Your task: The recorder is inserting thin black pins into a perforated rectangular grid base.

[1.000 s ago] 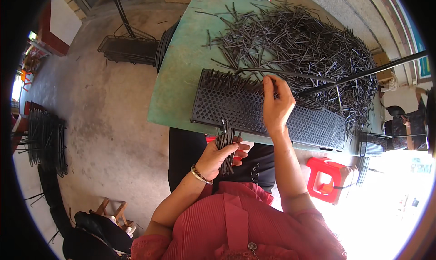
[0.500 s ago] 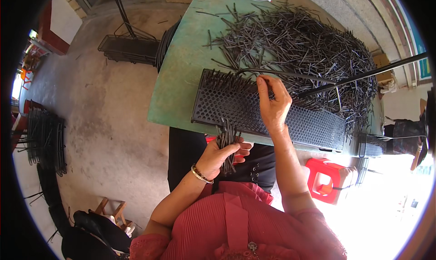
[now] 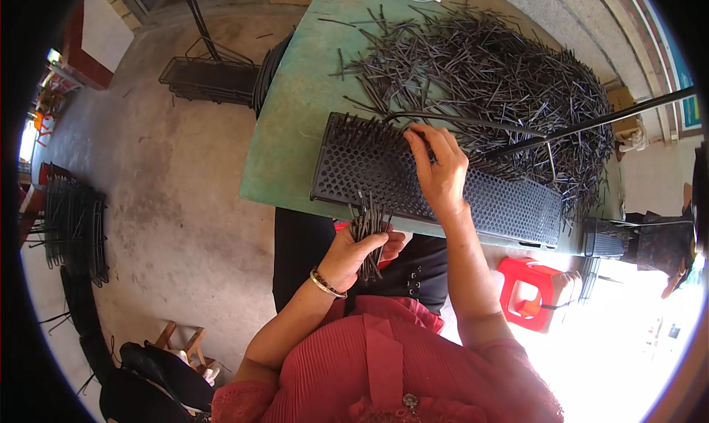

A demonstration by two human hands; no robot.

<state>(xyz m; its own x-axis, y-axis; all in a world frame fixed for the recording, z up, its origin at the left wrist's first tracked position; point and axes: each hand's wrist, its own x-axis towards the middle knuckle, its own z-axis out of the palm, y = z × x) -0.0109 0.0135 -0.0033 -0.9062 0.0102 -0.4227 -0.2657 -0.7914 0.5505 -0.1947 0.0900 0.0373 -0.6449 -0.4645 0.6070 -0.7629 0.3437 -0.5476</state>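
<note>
My left hand point(image 3: 346, 259) is closed round a bundle of thin black strips point(image 3: 365, 224), held just off the table's near edge. In front of me lies a long black perforated metal tray point(image 3: 502, 205), full of small round holes. Short black strips point(image 3: 362, 131) stick up from holes along its far left side. Over the middle of the tray is my right hand point(image 3: 444, 173), thumb and fingertips pinched together by the far edge. What sits in that pinch is too small to make out. A large heap of loose black strips point(image 3: 509, 83) covers the table behind the tray.
A thin black rod point(image 3: 591, 120) slants over the tray from the upper right. The green table point(image 3: 281, 142) has a corner at left. A red stool point(image 3: 517, 294) stands at right, a black wire basket point(image 3: 210, 76) on the floor at left, stacked black racks point(image 3: 77, 220) farther left.
My right hand has shifted slightly left along the tray's far edge, its thumb and fingertips closer together. The left hand with its bundle has barely moved. A dark shape at far right has shifted.
</note>
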